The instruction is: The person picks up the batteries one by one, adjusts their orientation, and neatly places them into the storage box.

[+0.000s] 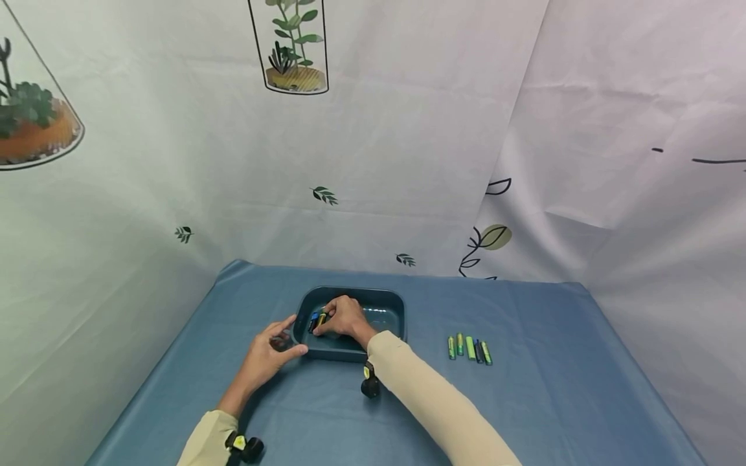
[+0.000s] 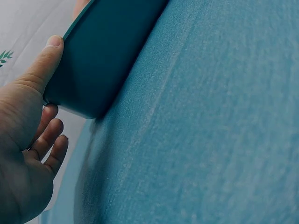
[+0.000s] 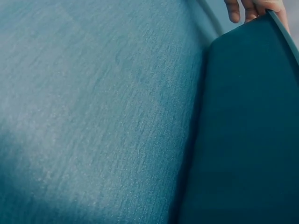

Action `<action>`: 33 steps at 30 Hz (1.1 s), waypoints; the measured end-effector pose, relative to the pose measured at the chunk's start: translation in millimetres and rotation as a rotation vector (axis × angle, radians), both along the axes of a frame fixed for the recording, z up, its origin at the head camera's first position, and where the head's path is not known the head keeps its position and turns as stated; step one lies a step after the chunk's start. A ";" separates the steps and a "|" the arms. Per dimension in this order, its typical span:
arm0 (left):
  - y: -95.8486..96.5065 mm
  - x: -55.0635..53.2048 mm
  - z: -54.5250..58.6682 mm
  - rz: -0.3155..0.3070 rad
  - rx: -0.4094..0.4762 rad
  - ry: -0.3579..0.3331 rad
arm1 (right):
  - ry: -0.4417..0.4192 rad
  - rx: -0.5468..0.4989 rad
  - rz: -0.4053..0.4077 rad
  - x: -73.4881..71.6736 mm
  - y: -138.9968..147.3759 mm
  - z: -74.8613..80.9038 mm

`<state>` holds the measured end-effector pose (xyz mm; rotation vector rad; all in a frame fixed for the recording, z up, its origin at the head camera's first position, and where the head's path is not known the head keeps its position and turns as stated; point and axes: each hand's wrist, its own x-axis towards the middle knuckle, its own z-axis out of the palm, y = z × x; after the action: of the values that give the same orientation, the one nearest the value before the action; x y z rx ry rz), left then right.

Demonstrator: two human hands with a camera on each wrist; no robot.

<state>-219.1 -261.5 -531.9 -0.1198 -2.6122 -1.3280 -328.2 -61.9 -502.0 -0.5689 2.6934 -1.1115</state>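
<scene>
Left fingers (image 2: 45, 63) against teal tray (image 2: 96, 60)

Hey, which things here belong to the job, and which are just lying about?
Seemingly part of the job:
teal tray, touched by the left hand
batteries inside it, where the right hand is working
probably the five batteries on the cloth, right of the tray

Just around it:
blue tablecloth
plant-print backdrop
wrist cameras
</scene>
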 end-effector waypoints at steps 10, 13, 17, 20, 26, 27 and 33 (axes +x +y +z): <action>1.9 1.9 1.6 0.003 0.003 -0.001 | 0.005 -0.008 0.000 -0.3 0.9 -2.5; 1.8 1.7 1.4 0.004 0.005 -0.004 | 0.011 -0.016 0.006 -0.5 1.8 -2.5; 1.5 1.4 1.4 0.007 0.007 -0.009 | 0.018 -0.033 0.027 -0.4 3.8 -0.4; 1.3 0.8 1.6 0.008 0.007 -0.018 | 0.018 -0.053 0.039 0.2 7.1 2.3; 1.3 -0.2 2.3 0.011 0.009 -0.037 | 0.010 -0.106 0.057 -0.6 17.1 7.1; 1.4 -0.2 2.3 0.011 0.008 -0.036 | 0.006 -0.118 0.059 -0.3 19.0 8.5; 1.1 -0.2 2.1 0.003 0.003 -0.016 | -0.011 -0.195 0.071 5.0 31.2 22.6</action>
<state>-219.4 -260.4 -529.8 -0.1058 -2.6228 -1.3373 -323.2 -30.7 -479.4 -0.6803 2.5502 -1.3618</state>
